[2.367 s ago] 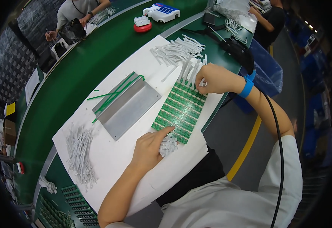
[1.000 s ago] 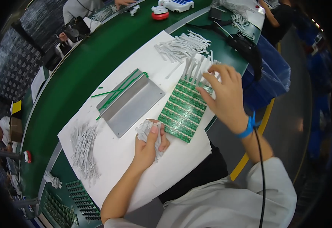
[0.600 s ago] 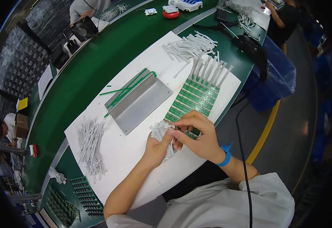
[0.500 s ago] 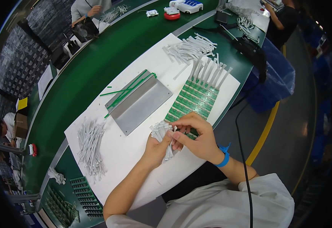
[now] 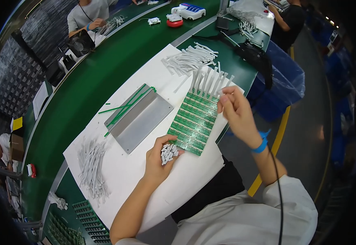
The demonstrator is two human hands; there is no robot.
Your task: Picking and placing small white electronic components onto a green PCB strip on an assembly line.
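Note:
My left hand (image 5: 156, 163) is closed around a bundle of white flat cables (image 5: 169, 154), whose ends poke up between thumb and fingers. Its fingertips are at the near left corner of a green circuit board panel (image 5: 192, 122). Several pale flat cables (image 5: 205, 83) stick out from the far edge of that panel. By its far right corner, my right hand (image 5: 237, 114) pinches thumb and forefinger together. A small pale end shows at these fingertips, seemingly a white flat cable, mostly hidden by the fingers.
Loose white cables lie in one pile (image 5: 192, 59) beyond the panel and another (image 5: 92, 169) at left. A metal angle plate (image 5: 145, 120) carries green strips (image 5: 129, 107). More boards (image 5: 90, 216) sit lower left. A blue bin (image 5: 282, 81) stands right of the table; co-workers sit farther off.
My right hand has left the bundle and moved away to the panel's far right corner. My left hand has turned the bundle so its ends face up. The whole view has shifted slightly.

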